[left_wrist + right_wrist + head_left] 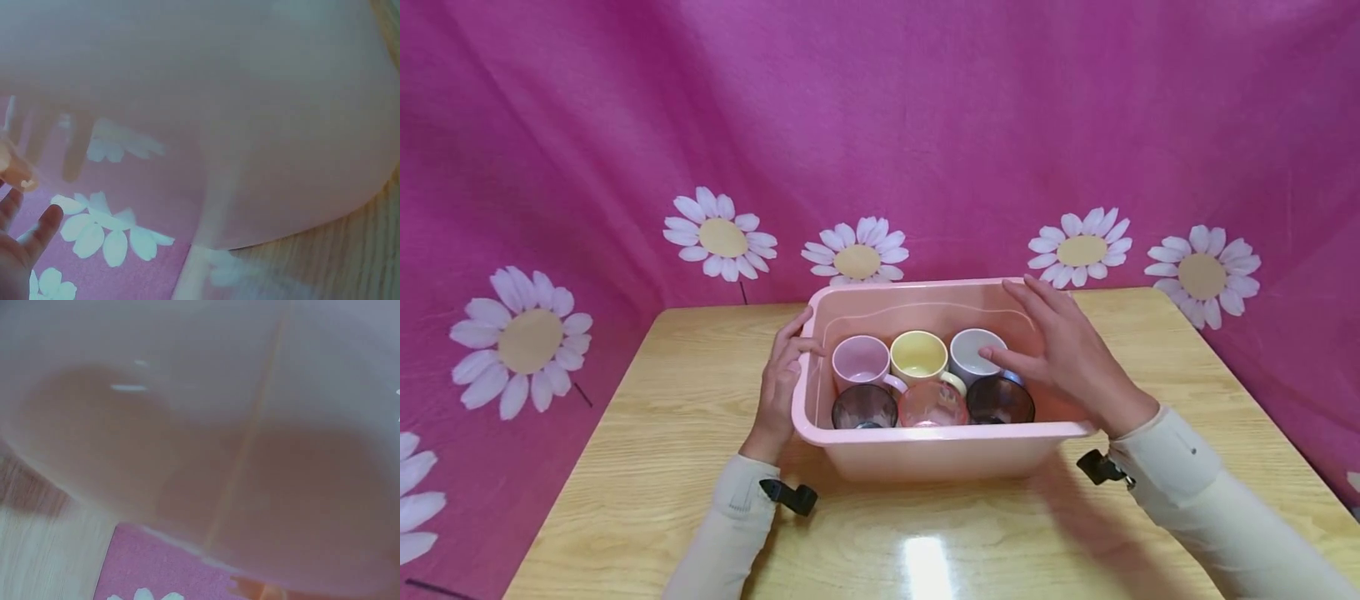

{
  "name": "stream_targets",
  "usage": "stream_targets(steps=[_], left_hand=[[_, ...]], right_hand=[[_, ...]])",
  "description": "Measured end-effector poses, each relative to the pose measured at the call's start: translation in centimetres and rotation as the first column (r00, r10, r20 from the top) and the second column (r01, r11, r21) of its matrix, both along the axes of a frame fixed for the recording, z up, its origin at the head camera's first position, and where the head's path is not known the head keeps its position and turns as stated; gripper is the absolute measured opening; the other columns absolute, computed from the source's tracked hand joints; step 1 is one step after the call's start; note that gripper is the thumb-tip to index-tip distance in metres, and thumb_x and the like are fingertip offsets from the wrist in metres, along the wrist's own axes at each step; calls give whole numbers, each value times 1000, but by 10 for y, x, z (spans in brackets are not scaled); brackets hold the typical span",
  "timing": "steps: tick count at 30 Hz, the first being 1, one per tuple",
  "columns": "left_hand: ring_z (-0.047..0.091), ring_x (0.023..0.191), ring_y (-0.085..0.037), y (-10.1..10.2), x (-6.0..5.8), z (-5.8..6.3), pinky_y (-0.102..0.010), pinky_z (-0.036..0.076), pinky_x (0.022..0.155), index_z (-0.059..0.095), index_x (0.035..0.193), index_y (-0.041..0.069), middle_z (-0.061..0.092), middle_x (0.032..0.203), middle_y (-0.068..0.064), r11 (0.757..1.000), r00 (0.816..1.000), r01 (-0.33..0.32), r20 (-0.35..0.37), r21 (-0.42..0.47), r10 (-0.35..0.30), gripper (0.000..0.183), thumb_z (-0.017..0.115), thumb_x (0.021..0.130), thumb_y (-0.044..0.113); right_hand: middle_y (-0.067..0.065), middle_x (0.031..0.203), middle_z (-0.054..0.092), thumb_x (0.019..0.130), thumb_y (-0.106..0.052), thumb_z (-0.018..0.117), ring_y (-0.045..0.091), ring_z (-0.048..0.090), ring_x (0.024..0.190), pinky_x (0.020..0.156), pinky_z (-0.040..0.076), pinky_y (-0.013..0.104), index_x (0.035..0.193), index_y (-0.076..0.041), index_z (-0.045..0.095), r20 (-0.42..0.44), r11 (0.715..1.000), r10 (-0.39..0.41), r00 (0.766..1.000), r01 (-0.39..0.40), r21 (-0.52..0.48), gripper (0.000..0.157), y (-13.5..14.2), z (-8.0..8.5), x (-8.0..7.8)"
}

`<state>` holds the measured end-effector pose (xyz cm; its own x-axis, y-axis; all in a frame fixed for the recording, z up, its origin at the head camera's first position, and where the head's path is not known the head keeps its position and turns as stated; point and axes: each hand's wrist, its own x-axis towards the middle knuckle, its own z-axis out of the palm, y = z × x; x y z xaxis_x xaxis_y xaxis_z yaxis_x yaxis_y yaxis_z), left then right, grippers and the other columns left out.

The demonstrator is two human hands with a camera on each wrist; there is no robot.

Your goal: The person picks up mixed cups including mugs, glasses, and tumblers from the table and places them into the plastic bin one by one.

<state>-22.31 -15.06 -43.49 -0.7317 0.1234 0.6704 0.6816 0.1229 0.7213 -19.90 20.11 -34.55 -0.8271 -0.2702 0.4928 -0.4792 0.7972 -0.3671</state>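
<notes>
A pink plastic tub (940,454) stands on the table. Along its back row are a lilac mug (850,379), a yellow mug (919,337) and a pale grey mug (966,342). In front of them sit a dark see-through cup (865,404), a pink see-through cup (932,404) and another dark see-through cup (1000,400). My left hand (778,396) rests at the tub's left rim, some fingertips reaching over it. Fingers spread, my right hand (1071,354) lies across the right side, its thumb above the grey mug. The tub's wall fills much of both wrist views.
A light wooden table (700,433) carries the tub. Behind and beside it hangs a magenta cloth (880,125) printed with white daisies. Each sleeve cuff has a black clip, one (788,496) on the left and one (1101,468) on the right.
</notes>
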Motion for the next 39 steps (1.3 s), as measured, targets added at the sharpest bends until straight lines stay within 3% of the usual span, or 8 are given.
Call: stream_targets(steps=[5,11,18,21,23,27,31,39], left_hand=[[33,139,-25,-10,1,1,-35,25,114,64,101,-6,38,149,-10,998,1000,-17,9,-54,18,37,35,88,14],[33,139,-25,-19,2,7,-41,26,113,67,106,1,40,150,-6,991,999,-23,41,-129,29,35,39,90,12],[34,139,-25,-21,8,28,-50,28,112,68,110,2,40,150,-8,978,995,-28,88,-208,48,29,47,92,13],[34,139,-22,-24,6,28,-51,28,111,68,113,6,40,150,-5,970,995,-34,87,-241,56,30,48,93,15],[36,138,-18,-29,-1,19,-50,29,111,68,116,11,41,150,1,963,995,-53,70,-265,74,30,50,94,18],[41,135,-21,-34,3,19,-50,32,109,68,118,9,48,145,-2,951,987,-115,72,-288,141,29,55,92,11],[46,132,-21,-38,7,21,-48,35,108,68,119,11,52,140,-2,946,982,-151,67,-286,177,30,61,90,9],[45,132,-13,-36,9,31,-44,35,108,63,127,19,52,141,5,916,983,-142,54,-375,175,35,60,92,19]], right_hand=[[15,147,40,75,-45,78,38,34,136,105,32,59,142,-10,46,48,1000,-18,999,19,-25,83,1,-1,0],[18,149,37,74,-44,79,41,33,135,102,30,64,144,-12,44,82,998,-43,996,47,-44,85,9,-1,1],[18,151,33,73,-45,80,42,31,136,100,30,67,145,-12,42,91,997,-54,994,58,-44,88,20,-2,0],[18,152,32,74,-45,79,42,29,137,101,28,68,146,-13,41,100,996,-58,993,64,-60,88,24,-2,0],[19,152,33,74,-44,79,42,29,137,101,27,68,146,-14,41,99,996,-60,993,67,-63,87,26,-3,0],[21,151,33,76,-43,78,42,28,138,102,26,67,146,-12,42,98,996,-60,993,66,-61,85,29,-6,1],[21,152,31,78,-44,76,43,27,138,101,26,69,146,-14,41,102,996,-72,992,77,-50,82,34,-7,1],[22,151,33,80,-41,74,44,28,137,101,26,68,146,-12,41,100,993,-105,990,109,-38,79,53,-8,5]])
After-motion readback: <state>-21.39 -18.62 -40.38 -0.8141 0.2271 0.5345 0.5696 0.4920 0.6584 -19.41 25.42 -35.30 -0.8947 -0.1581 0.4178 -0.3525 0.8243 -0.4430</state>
